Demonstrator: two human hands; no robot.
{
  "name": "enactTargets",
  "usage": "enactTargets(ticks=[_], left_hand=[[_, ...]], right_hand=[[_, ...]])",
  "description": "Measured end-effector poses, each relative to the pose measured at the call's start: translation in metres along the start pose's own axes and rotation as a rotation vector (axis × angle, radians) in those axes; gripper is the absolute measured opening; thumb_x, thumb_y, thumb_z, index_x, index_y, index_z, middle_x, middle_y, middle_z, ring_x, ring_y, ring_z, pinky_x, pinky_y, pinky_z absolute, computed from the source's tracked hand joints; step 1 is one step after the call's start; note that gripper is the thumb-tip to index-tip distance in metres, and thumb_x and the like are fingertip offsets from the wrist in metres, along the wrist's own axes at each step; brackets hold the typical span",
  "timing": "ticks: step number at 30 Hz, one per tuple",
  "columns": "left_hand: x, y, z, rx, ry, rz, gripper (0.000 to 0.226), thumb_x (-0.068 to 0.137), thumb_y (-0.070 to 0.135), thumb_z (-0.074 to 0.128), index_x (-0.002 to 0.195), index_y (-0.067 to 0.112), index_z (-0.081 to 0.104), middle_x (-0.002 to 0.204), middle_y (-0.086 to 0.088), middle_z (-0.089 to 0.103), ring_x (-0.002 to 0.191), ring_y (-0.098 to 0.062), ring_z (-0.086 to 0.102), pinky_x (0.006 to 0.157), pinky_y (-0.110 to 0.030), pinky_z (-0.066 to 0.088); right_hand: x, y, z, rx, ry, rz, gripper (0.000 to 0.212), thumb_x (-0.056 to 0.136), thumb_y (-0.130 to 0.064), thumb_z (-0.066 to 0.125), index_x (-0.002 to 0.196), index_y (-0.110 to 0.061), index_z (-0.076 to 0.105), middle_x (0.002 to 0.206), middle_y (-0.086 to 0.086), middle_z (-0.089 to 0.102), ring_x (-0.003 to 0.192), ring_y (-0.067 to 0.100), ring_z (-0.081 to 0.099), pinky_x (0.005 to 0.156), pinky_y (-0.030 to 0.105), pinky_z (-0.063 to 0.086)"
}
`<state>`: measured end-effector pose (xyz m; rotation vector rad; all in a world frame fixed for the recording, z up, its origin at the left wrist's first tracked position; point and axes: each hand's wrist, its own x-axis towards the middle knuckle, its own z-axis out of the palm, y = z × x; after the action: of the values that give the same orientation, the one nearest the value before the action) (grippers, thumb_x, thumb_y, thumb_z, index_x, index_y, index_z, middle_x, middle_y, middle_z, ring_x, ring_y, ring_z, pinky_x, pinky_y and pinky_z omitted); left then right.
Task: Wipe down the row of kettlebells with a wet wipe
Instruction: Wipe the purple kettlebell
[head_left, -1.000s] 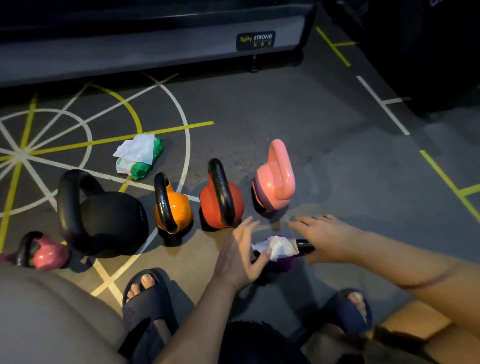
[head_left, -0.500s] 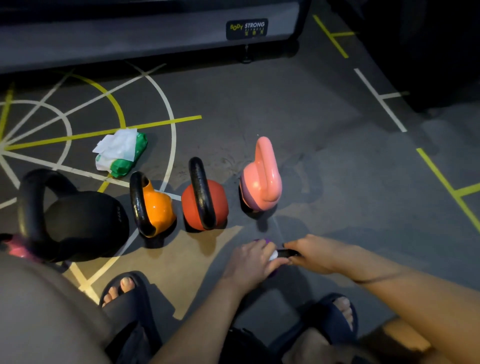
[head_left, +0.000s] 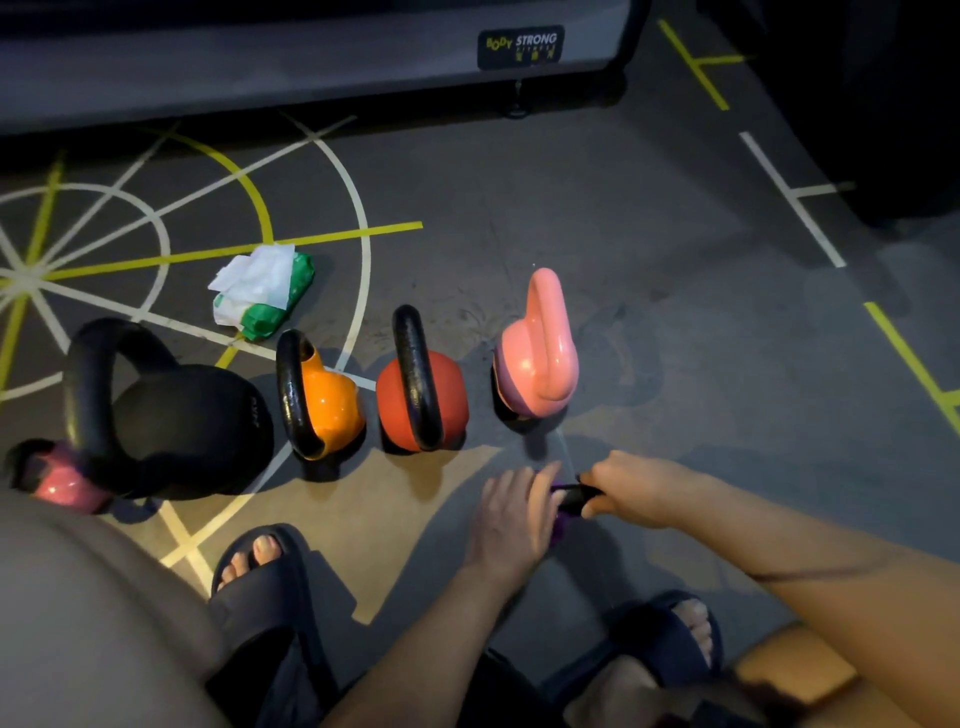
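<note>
- The purple kettlebell (head_left: 560, 526) is found just beside the pink kettlebell (head_left: 537, 353).
- It is gripped by the right hand (head_left: 639, 488), fingers curled round.
- It is covered by the left hand (head_left: 511, 512); any wipe held cannot be told.
- Rubbed hard, it could be tipped against the pink kettlebell.

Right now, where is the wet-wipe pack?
In the head view, the green wipe pack lies on the floor at left, just beyond the orange kettlebell.

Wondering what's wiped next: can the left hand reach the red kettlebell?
Probably yes: only bare floor lies between the left hand and the red kettlebell, though it rests on the purple kettlebell.
</note>
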<state>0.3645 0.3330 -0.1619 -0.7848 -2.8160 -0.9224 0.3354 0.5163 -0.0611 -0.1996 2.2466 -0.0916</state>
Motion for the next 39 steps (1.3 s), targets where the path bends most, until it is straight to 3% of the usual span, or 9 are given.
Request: enactTargets(ticks=[2,8,14,20,24,27,30,35,39], left_hand=[[-0.009,-0.023,0.001,0.011,-0.056,0.053,0.042,0.103,0.045,0.04,0.128,0.018,0.06,0.099,-0.002,0.059,0.089,-0.025,0.057,0.082,-0.041,0.049],[-0.025,-0.019,0.005,-0.426,-0.041,-0.381,0.094,0.079,0.087,0.042,0.127,0.008,0.056,0.119,-0.007,0.053,0.111,-0.025,0.055,0.099,-0.044,0.047],[-0.013,0.002,0.001,-0.069,-0.063,-0.005,0.08,0.094,0.071,0.042,0.143,0.007,0.048,0.125,-0.007,0.055,0.124,-0.026,0.048,0.12,-0.057,0.021],[-0.029,-0.027,-0.013,-0.535,-0.186,-0.438,0.052,0.104,0.042,0.044,0.149,0.017,0.04,0.14,0.005,0.046,0.129,-0.014,0.047,0.111,-0.036,0.037],[-0.033,-0.035,-0.014,-0.645,-0.244,-0.62,0.044,0.098,0.017,0.058,0.136,0.036,0.045,0.117,0.013,0.064,0.105,0.0,0.066,0.091,-0.023,0.051],[-0.029,-0.037,-0.004,-0.795,-0.236,-0.751,0.045,0.095,-0.001,0.058,0.125,0.031,0.051,0.105,0.009,0.069,0.088,-0.002,0.071,0.089,-0.038,0.059],[-0.018,-0.037,-0.007,-0.891,-0.295,-0.784,0.046,0.087,-0.016,0.062,0.109,0.024,0.058,0.098,-0.005,0.069,0.084,-0.008,0.069,0.078,-0.026,0.056],[-0.022,-0.047,-0.002,-0.767,-0.292,-0.781,0.041,0.069,0.017,0.074,0.102,0.041,0.068,0.089,0.005,0.076,0.088,-0.017,0.073,0.083,-0.049,0.06],[-0.028,-0.039,-0.004,-0.68,-0.172,-0.749,0.056,0.079,0.02,0.073,0.131,0.039,0.061,0.115,0.014,0.072,0.107,-0.01,0.068,0.093,-0.036,0.056]], right_hand=[[0.003,-0.005,0.001,0.026,0.026,0.004,0.037,0.097,-0.045,0.057,0.117,-0.014,0.062,0.112,0.016,0.066,0.107,0.034,0.061,0.078,0.034,0.042],[0.001,0.0,-0.002,0.082,-0.005,0.007,0.033,0.096,-0.042,0.06,0.115,-0.016,0.065,0.108,0.012,0.066,0.104,0.031,0.062,0.082,0.037,0.049],[-0.002,0.009,-0.005,0.064,0.003,-0.011,0.032,0.094,-0.043,0.062,0.114,-0.019,0.066,0.106,0.01,0.068,0.102,0.027,0.062,0.083,0.038,0.049],[0.006,-0.003,-0.008,0.072,0.001,-0.005,0.032,0.093,-0.042,0.063,0.109,-0.016,0.067,0.103,0.01,0.066,0.098,0.028,0.062,0.077,0.036,0.048],[0.005,0.0,-0.009,0.075,-0.002,-0.001,0.03,0.091,-0.044,0.065,0.108,-0.019,0.068,0.101,0.007,0.068,0.095,0.026,0.063,0.084,0.042,0.052],[0.005,-0.001,-0.008,0.082,0.002,0.0,0.029,0.092,-0.041,0.065,0.109,-0.018,0.068,0.101,0.007,0.068,0.096,0.025,0.062,0.081,0.038,0.051],[0.005,0.002,-0.01,0.092,-0.005,0.005,0.028,0.091,-0.042,0.065,0.108,-0.019,0.068,0.1,0.006,0.068,0.095,0.024,0.062,0.081,0.038,0.051],[0.007,0.001,-0.017,0.053,-0.031,-0.017,0.028,0.089,-0.042,0.068,0.105,-0.019,0.07,0.094,0.005,0.068,0.091,0.024,0.063,0.078,0.036,0.05],[0.01,0.0,-0.02,0.026,-0.032,-0.021,0.031,0.088,-0.045,0.068,0.105,-0.02,0.071,0.094,0.005,0.068,0.09,0.024,0.063,0.078,0.037,0.052]])
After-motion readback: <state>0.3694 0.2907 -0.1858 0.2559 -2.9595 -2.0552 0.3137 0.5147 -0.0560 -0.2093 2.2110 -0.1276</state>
